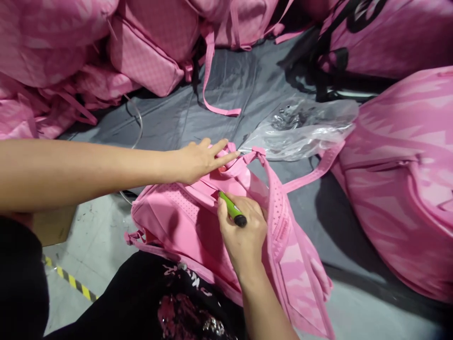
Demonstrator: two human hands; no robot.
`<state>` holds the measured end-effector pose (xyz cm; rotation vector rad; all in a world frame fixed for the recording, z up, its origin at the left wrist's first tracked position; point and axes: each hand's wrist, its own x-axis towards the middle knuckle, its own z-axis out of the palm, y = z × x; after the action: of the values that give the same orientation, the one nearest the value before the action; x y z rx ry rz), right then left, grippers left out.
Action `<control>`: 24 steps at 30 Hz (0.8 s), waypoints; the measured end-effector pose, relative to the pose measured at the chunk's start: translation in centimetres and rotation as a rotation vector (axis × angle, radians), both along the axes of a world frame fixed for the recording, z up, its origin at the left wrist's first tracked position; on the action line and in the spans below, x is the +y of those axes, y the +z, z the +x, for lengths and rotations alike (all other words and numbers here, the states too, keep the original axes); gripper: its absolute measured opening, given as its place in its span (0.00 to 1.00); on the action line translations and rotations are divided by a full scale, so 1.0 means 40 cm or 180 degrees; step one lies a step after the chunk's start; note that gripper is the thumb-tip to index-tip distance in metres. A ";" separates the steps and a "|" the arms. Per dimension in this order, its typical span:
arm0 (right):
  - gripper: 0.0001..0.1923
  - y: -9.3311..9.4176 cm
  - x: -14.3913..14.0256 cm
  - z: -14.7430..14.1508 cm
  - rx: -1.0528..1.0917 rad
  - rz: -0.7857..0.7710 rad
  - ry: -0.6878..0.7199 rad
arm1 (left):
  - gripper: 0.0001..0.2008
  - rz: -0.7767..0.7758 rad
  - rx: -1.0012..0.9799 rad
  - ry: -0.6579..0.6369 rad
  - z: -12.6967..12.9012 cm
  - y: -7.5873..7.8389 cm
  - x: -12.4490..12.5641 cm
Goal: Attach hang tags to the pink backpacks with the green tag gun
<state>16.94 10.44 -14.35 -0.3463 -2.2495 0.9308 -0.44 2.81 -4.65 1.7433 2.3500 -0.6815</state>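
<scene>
A pink backpack (pixel 184 226) is showing a camouflage-patterned strap (pixel 297 264). The pen (pixel 231 211) is showing green with a black tip, over a grey sheet (pixel 247 85).

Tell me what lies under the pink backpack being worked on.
Under the pink backpack lie a grey sheet at its far end and pale floor nearer. Whatever sits directly beneath it is covered.

A bag factory floor, this: heaps of identical pink backpacks (pixel 152 42) crowd a grey sheet (pixel 247 80), hazard tape (pixel 71 281) striping the concrete floor (pixel 95 245).
</scene>
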 end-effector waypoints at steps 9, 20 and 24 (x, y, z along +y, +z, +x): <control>0.07 0.007 0.011 0.004 -0.0022 -0.0166 0.0074 | 0.53 -0.0210 -0.0329 0.0927 -0.012 0.038 -0.016; 0.08 0.009 -0.010 -0.037 0.0029 -0.0725 0.0169 | 0.50 0.0030 -0.0633 0.0655 -0.047 0.015 -0.026; 0.08 0.006 -0.036 -0.074 0.0037 -0.0709 0.0287 | 0.49 0.0166 -0.0796 0.0623 -0.061 -0.004 -0.036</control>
<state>14.00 8.98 -14.09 -0.3392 -2.1703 1.2321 -2.86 1.39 -4.80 1.4913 2.3389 -0.3528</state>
